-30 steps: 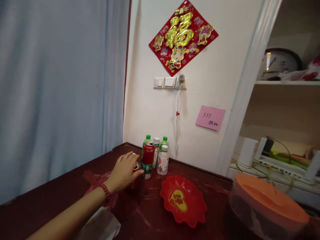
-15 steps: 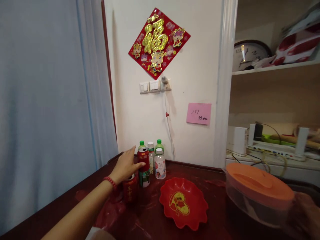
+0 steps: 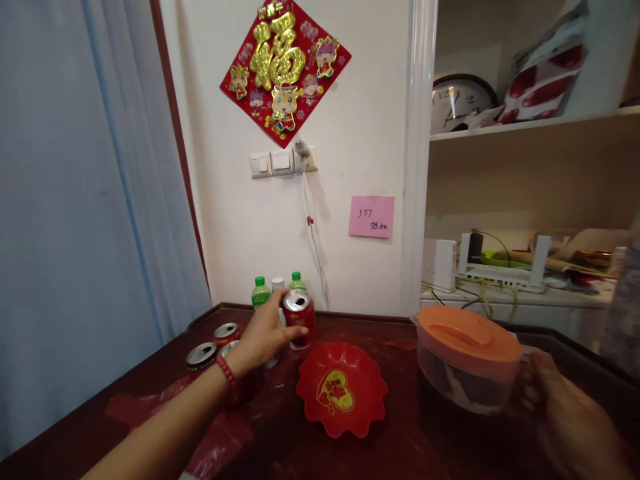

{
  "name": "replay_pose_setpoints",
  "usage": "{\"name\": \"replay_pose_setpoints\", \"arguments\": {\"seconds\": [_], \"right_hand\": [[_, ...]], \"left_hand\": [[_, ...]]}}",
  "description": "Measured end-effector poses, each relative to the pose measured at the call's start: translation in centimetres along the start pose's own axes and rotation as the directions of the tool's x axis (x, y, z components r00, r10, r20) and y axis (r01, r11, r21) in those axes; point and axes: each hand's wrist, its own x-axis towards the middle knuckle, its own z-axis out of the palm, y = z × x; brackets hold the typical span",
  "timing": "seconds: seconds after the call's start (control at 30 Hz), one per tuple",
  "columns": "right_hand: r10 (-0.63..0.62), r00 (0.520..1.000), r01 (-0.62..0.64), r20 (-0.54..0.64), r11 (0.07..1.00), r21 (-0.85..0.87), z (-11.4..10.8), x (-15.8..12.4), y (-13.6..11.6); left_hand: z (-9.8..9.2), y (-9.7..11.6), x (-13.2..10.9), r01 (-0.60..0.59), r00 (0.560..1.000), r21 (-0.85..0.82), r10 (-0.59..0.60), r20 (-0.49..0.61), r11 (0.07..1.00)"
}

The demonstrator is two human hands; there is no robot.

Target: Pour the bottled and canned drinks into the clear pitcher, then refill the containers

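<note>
My left hand [image 3: 265, 337], with a red bead bracelet, has its fingers wrapped round a red drink can [image 3: 303, 321] with its opened top facing up. This can stands in front of green-capped bottles [image 3: 260, 291] and a white-capped bottle [image 3: 278, 284], which it partly hides. More opened cans [image 3: 201, 357] stand left of my wrist, partly covered by my arm. To the right, my right hand [image 3: 555, 400], somewhat blurred, grips the handle side of a clear plastic container [image 3: 457, 383] with an orange lid [image 3: 473, 333].
A red scalloped plate [image 3: 367, 410] with a gold heart design lies between my hands on the dark red table. Crumpled red plastic [image 3: 215, 437] lies at the front left. A wall stands behind the table. At the right is a shelf with a white router [image 3: 500, 273].
My view has turned a little to the right. The left hand has moved the red can rightward, in front of the bottles. My right hand and the container show farther into view.
</note>
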Motion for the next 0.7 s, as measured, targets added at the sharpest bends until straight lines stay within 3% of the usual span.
{"name": "replay_pose_setpoints", "arguments": {"seconds": [0.1,0.2,0.27,0.4,0.57,0.7], "right_hand": [[0.019,0.999,-0.018,0.047,1.000,-0.010,0.2,-0.3,-0.1],[-0.007,0.999,0.006,0.037,1.000,0.006,0.3,-0.7,-0.1],[-0.042,0.999,0.041,0.021,0.999,0.029,0.4,-1.1,-0.1],[-0.081,0.997,0.081,0.000,0.996,0.042,1.0,-1.4,0.0],[-0.102,0.993,0.102,-0.051,0.995,-0.001,1.9,-1.2,-0.1],[-0.153,0.986,0.149,-0.067,0.987,-0.052,3.2,-0.5,-0.6]], "left_hand": [[4.7,0.3,-2.1,-0.011,0.987,-0.269,0.055,0.153,0.963],[8.7,-0.9,-3.6,0.041,0.974,-0.336,0.038,0.224,0.941],[10.3,-1.8,-4.1,0.058,0.975,-0.354,0.024,0.222,0.933],[11.3,-2.8,-4.4,0.082,0.978,-0.383,-0.001,0.206,0.920],[11.6,-3.5,-4.9,0.058,0.966,-0.503,0.080,0.248,0.863],[12.3,-3.8,-5.3,0.073,0.973,-0.493,0.046,0.225,0.867]]}}
